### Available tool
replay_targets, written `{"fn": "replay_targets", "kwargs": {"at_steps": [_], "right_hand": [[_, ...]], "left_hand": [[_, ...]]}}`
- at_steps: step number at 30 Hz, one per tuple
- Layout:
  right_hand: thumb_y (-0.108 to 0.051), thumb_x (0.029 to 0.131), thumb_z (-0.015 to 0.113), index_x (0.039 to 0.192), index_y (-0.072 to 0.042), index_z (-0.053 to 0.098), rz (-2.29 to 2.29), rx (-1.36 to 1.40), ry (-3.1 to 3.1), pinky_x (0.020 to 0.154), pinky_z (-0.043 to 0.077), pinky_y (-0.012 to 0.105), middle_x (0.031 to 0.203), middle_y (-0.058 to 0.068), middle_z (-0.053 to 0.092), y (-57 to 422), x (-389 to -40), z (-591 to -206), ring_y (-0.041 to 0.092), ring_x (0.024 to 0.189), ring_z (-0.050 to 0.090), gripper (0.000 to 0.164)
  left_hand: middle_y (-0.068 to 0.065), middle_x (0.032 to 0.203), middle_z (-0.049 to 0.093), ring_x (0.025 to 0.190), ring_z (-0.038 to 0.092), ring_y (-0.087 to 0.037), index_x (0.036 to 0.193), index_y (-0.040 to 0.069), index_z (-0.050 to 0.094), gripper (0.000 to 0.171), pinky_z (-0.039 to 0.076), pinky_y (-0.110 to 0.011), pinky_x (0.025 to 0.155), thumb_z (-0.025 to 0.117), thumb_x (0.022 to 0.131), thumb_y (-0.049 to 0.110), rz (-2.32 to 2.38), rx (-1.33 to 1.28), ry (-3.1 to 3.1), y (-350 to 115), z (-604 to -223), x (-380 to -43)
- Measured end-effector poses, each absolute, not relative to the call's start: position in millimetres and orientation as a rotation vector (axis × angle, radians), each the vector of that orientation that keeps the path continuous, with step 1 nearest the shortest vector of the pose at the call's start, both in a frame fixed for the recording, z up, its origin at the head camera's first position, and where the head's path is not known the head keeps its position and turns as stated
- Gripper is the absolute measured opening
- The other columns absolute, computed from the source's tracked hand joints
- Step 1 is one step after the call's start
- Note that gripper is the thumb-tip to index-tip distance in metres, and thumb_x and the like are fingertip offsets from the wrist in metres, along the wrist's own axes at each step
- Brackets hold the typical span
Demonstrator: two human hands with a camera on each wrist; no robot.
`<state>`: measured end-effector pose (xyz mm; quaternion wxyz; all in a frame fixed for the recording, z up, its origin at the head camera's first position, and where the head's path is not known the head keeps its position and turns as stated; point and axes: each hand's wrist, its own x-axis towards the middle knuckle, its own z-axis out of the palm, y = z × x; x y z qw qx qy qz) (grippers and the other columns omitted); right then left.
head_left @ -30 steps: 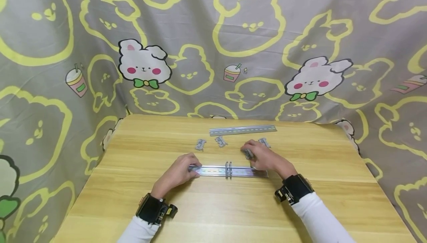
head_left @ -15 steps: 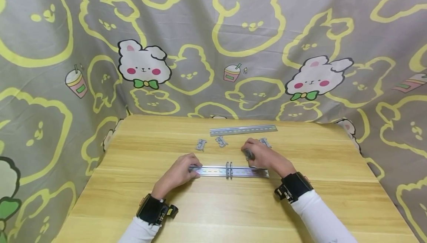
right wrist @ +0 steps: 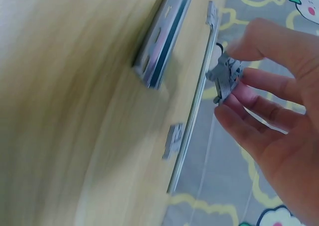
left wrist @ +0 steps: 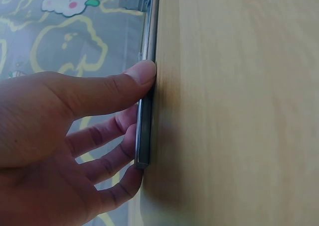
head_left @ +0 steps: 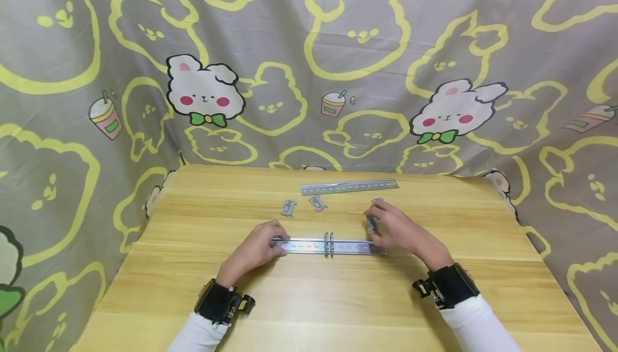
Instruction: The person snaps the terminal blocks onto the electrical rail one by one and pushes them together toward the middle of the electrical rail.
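My left hand (head_left: pixel 260 246) grips the left end of a slotted metal DIN rail (head_left: pixel 309 247); in the left wrist view the thumb lies on one long edge of the rail (left wrist: pixel 144 129) and fingers on the other. Two grey clips (head_left: pixel 329 244) stand upright side by side near the rail's middle. My right hand (head_left: pixel 398 228) pinches another small grey plastic clip (right wrist: pixel 227 77) between thumb and fingers, above the rail's right end. The right wrist view shows this clip held clear of the rail (right wrist: pixel 164 39).
A second DIN rail (head_left: pixel 350 187) lies at the back of the wooden table (head_left: pixel 309 303). In front of it lie two loose grey clips, one at left (head_left: pixel 288 208) and one beside it (head_left: pixel 317 203). Another clip (head_left: pixel 378 200) is partly hidden behind my right hand. A patterned curtain (head_left: pixel 270 30) surrounds the table.
My right hand has moved a little to the right with the clip, now covering more of the loose clip behind it. The left hand keeps its grip on the rail.
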<state>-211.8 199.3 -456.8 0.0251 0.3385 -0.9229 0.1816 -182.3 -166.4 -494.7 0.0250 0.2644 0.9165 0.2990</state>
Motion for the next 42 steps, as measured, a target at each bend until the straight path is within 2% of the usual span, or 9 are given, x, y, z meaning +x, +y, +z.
{"fn": "replay_targets", "kwargs": {"at_steps": [8,19,28,42], "right_hand": [[-0.009,0.07,0.076,0.113,0.002,0.065,0.781,0.946,-2.887,0.082,0.058,0.042,0.108,0.007,0.061,223.7,-194.1,-460.2,0.024,0.098,0.062,0.046],[-0.003,0.062,0.082,0.108,0.001,0.064,0.985,0.902,-2.771,0.082,0.057,0.049,0.103,0.006,0.066,243.4,-179.5,-481.6,0.023,0.096,0.064,0.049],[0.01,0.066,0.074,0.113,0.006,0.06,1.331,0.835,-2.85,0.089,0.055,0.041,0.112,0.018,0.063,245.9,-176.9,-487.0,0.034,0.107,0.062,0.05],[0.007,0.07,0.079,0.116,0.005,0.059,1.456,0.784,-2.85,0.088,0.055,0.034,0.113,0.017,0.062,246.7,-175.6,-492.3,0.034,0.108,0.062,0.05]], "left_hand": [[-0.005,0.096,0.066,0.091,0.062,-0.022,0.101,0.004,0.075,0.03,0.055,-0.039,0.085,0.083,0.074,0.012,0.916,0.806,2.842,-166.8,-494.6,-182.6],[-0.005,0.094,0.065,0.088,0.062,-0.022,0.1,0.004,0.075,0.029,0.055,-0.038,0.082,0.083,0.073,0.011,0.965,0.803,2.828,-165.9,-494.8,-183.2],[-0.005,0.094,0.066,0.088,0.062,-0.022,0.1,0.004,0.075,0.03,0.055,-0.039,0.082,0.084,0.072,0.011,0.936,0.799,2.847,-165.2,-496.4,-183.7],[-0.006,0.094,0.066,0.088,0.062,-0.023,0.1,0.003,0.075,0.029,0.055,-0.039,0.082,0.083,0.073,0.01,0.961,0.808,2.838,-165.7,-494.6,-183.0]]}}
